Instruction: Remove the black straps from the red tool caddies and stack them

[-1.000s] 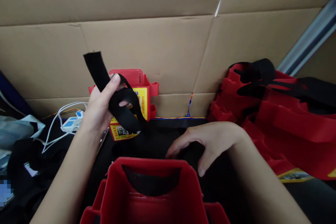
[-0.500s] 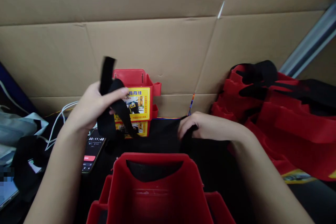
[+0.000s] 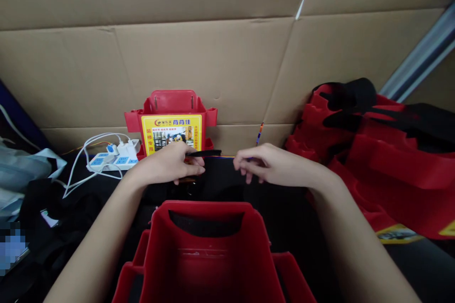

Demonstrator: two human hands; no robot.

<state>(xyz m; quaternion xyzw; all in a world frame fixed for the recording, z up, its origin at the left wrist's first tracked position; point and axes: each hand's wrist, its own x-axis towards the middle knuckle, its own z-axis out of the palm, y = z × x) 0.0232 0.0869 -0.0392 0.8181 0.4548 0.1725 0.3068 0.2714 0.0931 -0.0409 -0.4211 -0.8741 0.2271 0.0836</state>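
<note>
So the left hand (image 3: 167, 165) has come down from where it was a second ago, when it held the black strap (image 3: 208, 153) bunched up high in front of the labelled red caddy (image 3: 171, 120). Now the strap is pulled out flat and thin at the centre of the frame, just above the dark bench (image 3: 291, 218), pinched at its left end by the left thumb and fingers. The right hand (image 3: 265, 165) has slid up from the bench and sits just right of the strap's free end, fingers curled loosely; can't tell if it's touching it. Looks like the webbing is being straightened out.

The strap is flat woven webbing, matte black. The red bin (image 3: 209, 255) at bottom centre is glossy moulded plastic, boxy with side pockets. Corrugated cardboard (image 3: 227, 57) behind, a stack of red caddies (image 3: 373, 161) on the right, and a white power strip (image 3: 113, 158) on the left.
</note>
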